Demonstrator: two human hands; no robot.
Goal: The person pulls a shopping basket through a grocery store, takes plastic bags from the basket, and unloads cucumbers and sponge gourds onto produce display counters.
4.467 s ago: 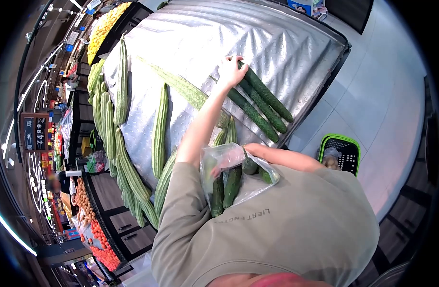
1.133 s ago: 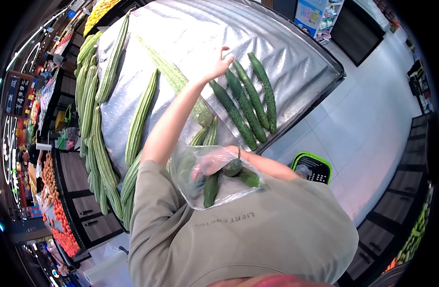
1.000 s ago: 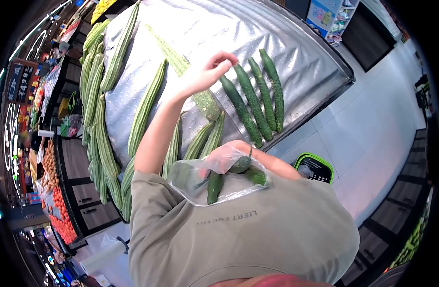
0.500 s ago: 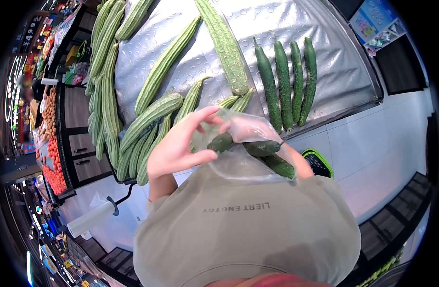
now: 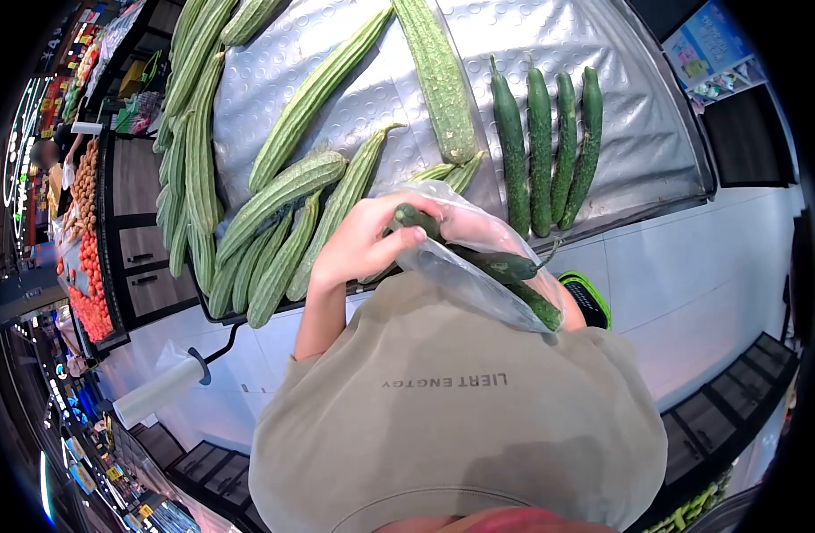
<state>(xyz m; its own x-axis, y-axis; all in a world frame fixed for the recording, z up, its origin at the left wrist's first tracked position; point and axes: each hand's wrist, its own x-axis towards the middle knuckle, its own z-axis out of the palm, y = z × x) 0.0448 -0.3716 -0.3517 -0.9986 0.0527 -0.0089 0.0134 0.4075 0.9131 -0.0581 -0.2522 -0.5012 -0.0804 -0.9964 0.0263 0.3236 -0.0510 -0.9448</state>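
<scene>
At the centre of the frame, the left hand (image 5: 363, 238) curls thumb and fingers around one end of a cucumber (image 5: 415, 218) in a clear plastic bag (image 5: 461, 277). The right hand (image 5: 480, 229) shows through the plastic, its grip unclear. Four cucumbers (image 5: 540, 147) lie side by side at upper right on the silver-covered table (image 5: 643, 133); ridged gourds (image 5: 283, 204) lie at upper left.

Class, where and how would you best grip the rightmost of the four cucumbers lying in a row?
Probably around its middle, coming from above and its right: the rightmost cucumber is long and slim, with bare silver mat on that side and a neighbouring cucumber close on its left.
</scene>
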